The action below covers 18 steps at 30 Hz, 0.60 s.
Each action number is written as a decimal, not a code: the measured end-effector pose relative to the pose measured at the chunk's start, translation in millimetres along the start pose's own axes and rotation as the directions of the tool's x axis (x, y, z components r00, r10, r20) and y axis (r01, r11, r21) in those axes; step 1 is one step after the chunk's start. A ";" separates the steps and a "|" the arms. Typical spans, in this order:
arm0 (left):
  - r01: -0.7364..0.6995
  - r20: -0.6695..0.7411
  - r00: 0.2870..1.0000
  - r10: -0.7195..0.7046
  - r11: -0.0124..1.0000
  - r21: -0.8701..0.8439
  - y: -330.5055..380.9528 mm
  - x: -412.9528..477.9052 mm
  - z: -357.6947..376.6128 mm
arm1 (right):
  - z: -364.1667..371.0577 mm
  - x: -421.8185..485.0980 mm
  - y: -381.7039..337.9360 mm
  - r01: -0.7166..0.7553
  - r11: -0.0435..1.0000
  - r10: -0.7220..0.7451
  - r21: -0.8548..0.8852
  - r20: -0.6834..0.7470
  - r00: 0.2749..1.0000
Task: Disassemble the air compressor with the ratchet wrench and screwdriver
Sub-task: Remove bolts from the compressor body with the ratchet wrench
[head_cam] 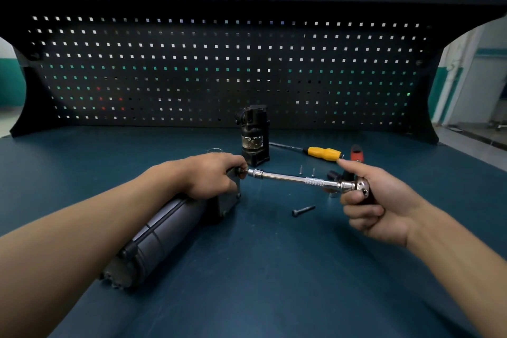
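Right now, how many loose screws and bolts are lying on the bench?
3. One small screw, a second right of it, both beyond the ratchet wrench; a larger dark bolt on its near side. More may be hidden.

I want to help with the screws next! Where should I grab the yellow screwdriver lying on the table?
Grab the yellow screwdriver by its fat yellow handle, coming down from above. It lies flat on the table, so only its top and sides are free. The handle is thick and easy to wrap fingers round. The thin metal shaft, pointing left toward the upright black part, would be hard to pinch.
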State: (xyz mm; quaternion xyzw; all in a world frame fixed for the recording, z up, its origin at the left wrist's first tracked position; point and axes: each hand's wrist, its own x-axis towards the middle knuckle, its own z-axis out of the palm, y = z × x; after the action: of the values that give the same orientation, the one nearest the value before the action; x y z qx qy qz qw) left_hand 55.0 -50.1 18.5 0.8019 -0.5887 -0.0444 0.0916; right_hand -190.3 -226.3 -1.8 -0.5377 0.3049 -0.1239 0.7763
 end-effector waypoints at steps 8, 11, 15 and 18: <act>0.013 -0.006 1.000 -0.012 1.000 0.005 2.0 -0.7 0.1 | 0.4 1.0 1.2 -0.051 0.997 0.050 0.053 0.022 0.998; 0.013 -0.003 1.000 -0.013 1.000 -0.001 2.4 -0.9 -0.5 | 0.7 1.3 1.7 -0.050 0.998 0.049 0.030 0.010 0.999; 0.017 -0.013 1.000 -0.017 1.000 -0.002 2.6 -0.8 0.0 | 0.5 0.7 4.3 0.018 0.992 -0.019 -0.123 -0.010 1.000; 0.031 -0.019 0.999 -0.031 0.999 -0.014 1.7 -1.7 0.0 | 0.7 -0.3 6.2 0.133 0.947 -0.146 -0.292 -0.023 0.989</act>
State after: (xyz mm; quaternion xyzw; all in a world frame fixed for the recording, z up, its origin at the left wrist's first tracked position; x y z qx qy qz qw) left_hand 52.9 -49.0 18.8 0.8108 -0.5749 -0.0422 0.1020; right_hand -190.9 -223.1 -7.2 -0.6627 0.2980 -0.1444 0.6717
